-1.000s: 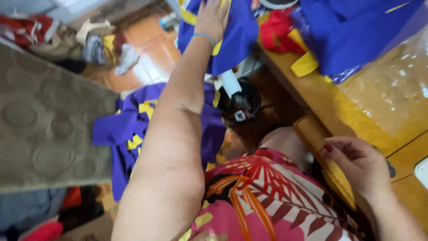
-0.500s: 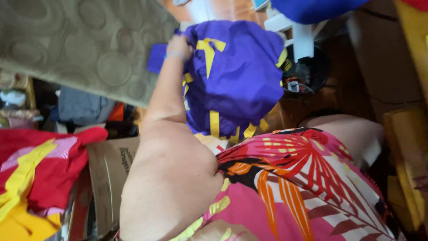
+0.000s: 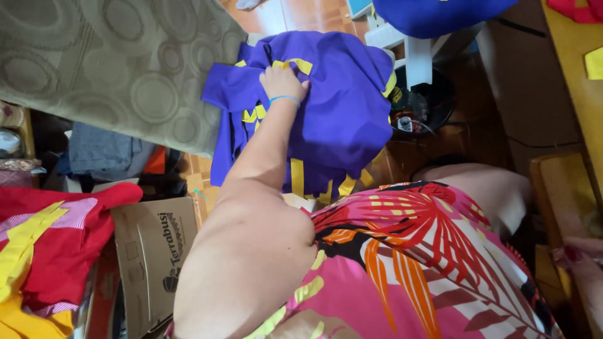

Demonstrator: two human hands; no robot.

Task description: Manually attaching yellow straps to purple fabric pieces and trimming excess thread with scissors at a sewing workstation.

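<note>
My left hand (image 3: 282, 81) reaches down to my left and lies on a purple garment with yellow trim (image 3: 339, 113), fingers curled into the cloth. The garment is draped in a heap beside an olive patterned cushion (image 3: 113, 69). There is a thin blue band on that wrist. Only a few fingers of my right hand (image 3: 581, 251) show at the right edge, near a wooden bench (image 3: 559, 182); what they hold is hidden. My pink, red and orange leaf-print dress (image 3: 414, 263) fills the lower middle.
A cardboard box (image 3: 157, 251) stands at lower left beside red and yellow garments (image 3: 44, 251). A white plastic stand (image 3: 408, 56) and a black round object (image 3: 421, 107) sit on the tiled floor. Blue cloth (image 3: 440, 12) hangs off the wooden table (image 3: 578, 69).
My left arm has come down from the blue cloth on the table to the purple heap on my left. My view swung left, and my right hand slid almost out of sight.
</note>
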